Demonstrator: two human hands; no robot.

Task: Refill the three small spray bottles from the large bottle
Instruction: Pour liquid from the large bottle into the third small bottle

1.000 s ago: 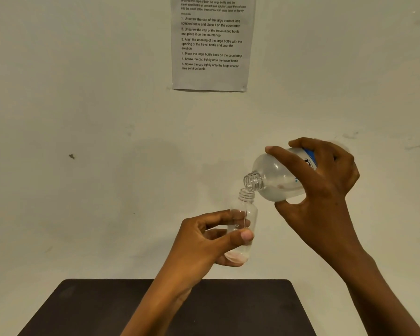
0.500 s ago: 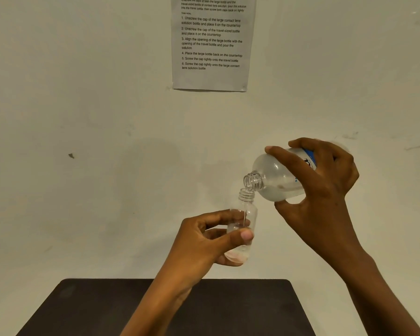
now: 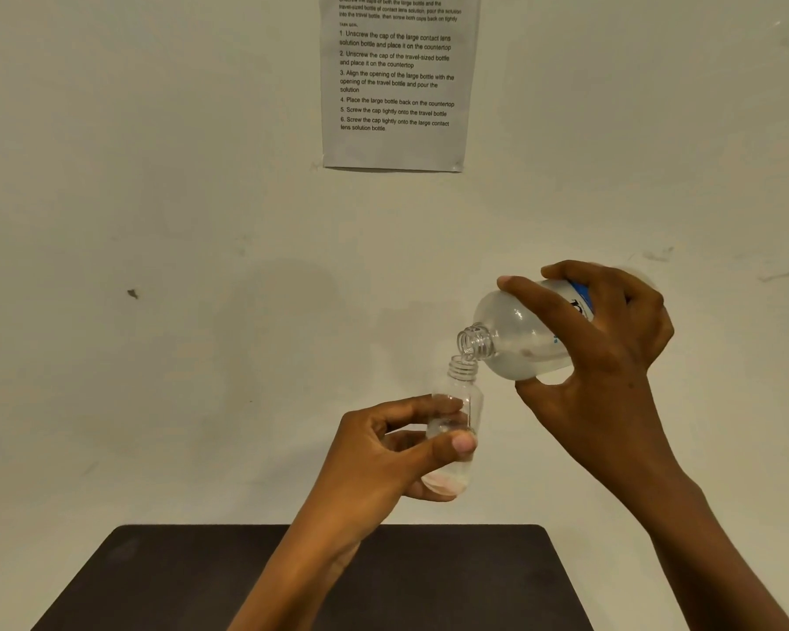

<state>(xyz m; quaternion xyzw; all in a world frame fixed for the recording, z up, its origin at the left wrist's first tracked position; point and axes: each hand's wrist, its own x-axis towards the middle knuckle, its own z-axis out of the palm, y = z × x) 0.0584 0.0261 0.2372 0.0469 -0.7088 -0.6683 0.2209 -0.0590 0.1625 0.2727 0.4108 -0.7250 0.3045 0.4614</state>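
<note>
Large bottle tipped over small bottle.
Our right hand wraps it; left hand pinches the other, liquid inside.

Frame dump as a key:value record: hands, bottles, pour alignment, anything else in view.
left hand: holds small bottle upright, above the table
right hand: grips large bottle, tilted mouth-down
alignment: large bottle's mouth just above small bottle's open neck
caps: both off, none in view
fill level: hard to tell
other: dark table below; instruction sheet on wall
</note>
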